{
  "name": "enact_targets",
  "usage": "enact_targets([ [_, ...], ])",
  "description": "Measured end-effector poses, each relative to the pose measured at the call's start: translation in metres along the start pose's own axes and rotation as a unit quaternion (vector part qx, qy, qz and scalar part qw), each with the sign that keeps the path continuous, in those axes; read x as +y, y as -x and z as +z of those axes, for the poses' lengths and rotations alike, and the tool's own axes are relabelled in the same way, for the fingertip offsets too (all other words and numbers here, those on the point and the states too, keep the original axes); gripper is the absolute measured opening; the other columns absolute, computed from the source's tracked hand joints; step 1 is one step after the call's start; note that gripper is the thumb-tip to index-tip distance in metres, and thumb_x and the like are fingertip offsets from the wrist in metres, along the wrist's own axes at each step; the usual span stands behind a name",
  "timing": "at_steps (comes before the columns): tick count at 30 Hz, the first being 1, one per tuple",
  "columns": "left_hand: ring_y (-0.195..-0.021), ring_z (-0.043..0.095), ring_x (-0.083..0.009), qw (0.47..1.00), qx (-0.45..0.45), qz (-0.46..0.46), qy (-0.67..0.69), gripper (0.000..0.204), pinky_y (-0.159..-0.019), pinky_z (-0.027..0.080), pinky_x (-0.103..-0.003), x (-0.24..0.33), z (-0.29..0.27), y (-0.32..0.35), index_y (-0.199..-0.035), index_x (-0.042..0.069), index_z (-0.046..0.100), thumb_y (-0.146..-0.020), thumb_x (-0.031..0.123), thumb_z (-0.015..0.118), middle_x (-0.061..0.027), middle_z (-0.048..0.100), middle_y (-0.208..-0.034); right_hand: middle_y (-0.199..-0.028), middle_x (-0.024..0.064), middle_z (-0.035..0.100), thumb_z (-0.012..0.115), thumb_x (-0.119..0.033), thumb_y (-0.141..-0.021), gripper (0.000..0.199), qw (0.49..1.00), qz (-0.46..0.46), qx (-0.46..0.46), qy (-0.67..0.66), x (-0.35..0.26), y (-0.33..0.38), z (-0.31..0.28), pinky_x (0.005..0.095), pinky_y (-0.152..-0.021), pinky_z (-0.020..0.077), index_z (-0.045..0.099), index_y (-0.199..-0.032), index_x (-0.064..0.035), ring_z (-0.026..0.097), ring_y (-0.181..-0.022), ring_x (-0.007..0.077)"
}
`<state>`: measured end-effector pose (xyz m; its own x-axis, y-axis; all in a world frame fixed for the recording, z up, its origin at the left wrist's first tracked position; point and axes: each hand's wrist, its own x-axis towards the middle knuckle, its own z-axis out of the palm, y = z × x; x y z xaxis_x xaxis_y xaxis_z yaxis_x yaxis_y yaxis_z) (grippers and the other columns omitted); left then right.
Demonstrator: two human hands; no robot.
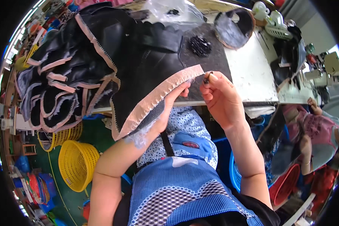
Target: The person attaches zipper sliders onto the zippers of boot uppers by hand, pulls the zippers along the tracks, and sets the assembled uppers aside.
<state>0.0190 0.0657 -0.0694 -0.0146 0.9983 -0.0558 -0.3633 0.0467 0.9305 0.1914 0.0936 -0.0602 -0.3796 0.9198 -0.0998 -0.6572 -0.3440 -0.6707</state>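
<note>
The left hand (175, 98) pinches the black fabric piece with pink zigzag-edged trim (158, 94); the right hand (218, 94) grips a small dark tool (207, 77), which could slip and nick the trim.

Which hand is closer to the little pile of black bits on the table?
The right hand. It is just below the black pile, holding a small dark tool. The left hand is lower and further left, gripping the pink-edged black piece.
</note>
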Motion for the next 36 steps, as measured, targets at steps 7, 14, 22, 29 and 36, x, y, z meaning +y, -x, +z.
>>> enact_targets([
  [7, -0.101, 0.063, -0.0146, 0.998, -0.042, -0.014, -0.055, 0.032, -0.090, 0.049, -0.030, 0.019, 0.003, 0.011, -0.120, 0.003, 0.064, -0.096, 0.025, 0.063, -0.0056, 0.068, -0.110, -0.080, 0.0048, 0.067, 0.062, -0.010, -0.094, 0.008, 0.998, -0.052, 0.030, 0.021, 0.014, 0.006, 0.014, 0.0195, -0.059, 0.0493, 0.062, -0.098, -0.0029, 0.063, -0.068, 0.0100],
  [14, -0.103, 0.063, -0.0161, 0.995, -0.097, 0.005, 0.004, 0.034, -0.092, 0.050, -0.032, 0.045, 0.007, 0.078, -0.123, 0.002, 0.062, -0.096, 0.024, 0.062, -0.0062, 0.067, -0.112, -0.094, 0.0057, 0.067, 0.055, -0.009, -0.096, 0.010, 0.914, -0.246, 0.123, 0.297, 0.038, 0.059, 0.061, 0.0180, -0.059, 0.0435, 0.059, -0.103, -0.0022, 0.057, -0.072, 0.0065],
  [22, -0.104, 0.063, -0.0179, 0.977, -0.159, 0.087, 0.113, 0.036, -0.093, 0.051, -0.034, 0.082, -0.001, 0.088, -0.125, 0.001, 0.060, -0.097, 0.023, 0.061, -0.0069, 0.067, -0.115, -0.079, 0.0053, 0.056, 0.066, 0.003, -0.084, 0.006, 0.829, -0.274, -0.034, 0.487, 0.005, 0.054, 0.056, 0.0244, -0.068, 0.0437, 0.061, -0.083, 0.0031, 0.055, -0.075, 0.0123],
  [29, -0.102, 0.062, -0.0150, 0.987, -0.151, -0.051, 0.001, 0.033, -0.086, 0.055, -0.031, 0.055, -0.003, 0.017, -0.128, 0.004, 0.059, -0.098, 0.019, 0.058, -0.0095, 0.064, -0.121, -0.086, 0.0046, 0.063, 0.066, 0.001, -0.089, 0.007, 0.887, -0.252, -0.018, 0.387, -0.004, 0.028, 0.018, 0.0226, -0.071, 0.0480, 0.064, -0.095, 0.0019, 0.060, -0.078, 0.0097],
  [36, -0.100, 0.061, -0.0126, 0.986, -0.151, -0.067, -0.036, 0.033, -0.083, 0.053, -0.029, 0.037, -0.002, 0.011, -0.128, 0.007, 0.059, -0.098, 0.019, 0.059, -0.0064, 0.063, -0.124, -0.083, 0.0121, 0.065, 0.073, 0.006, -0.074, 0.018, 0.691, -0.459, -0.039, 0.558, -0.001, 0.022, 0.005, 0.0286, -0.062, 0.0507, 0.066, -0.090, 0.0018, 0.064, -0.072, 0.0219],
])
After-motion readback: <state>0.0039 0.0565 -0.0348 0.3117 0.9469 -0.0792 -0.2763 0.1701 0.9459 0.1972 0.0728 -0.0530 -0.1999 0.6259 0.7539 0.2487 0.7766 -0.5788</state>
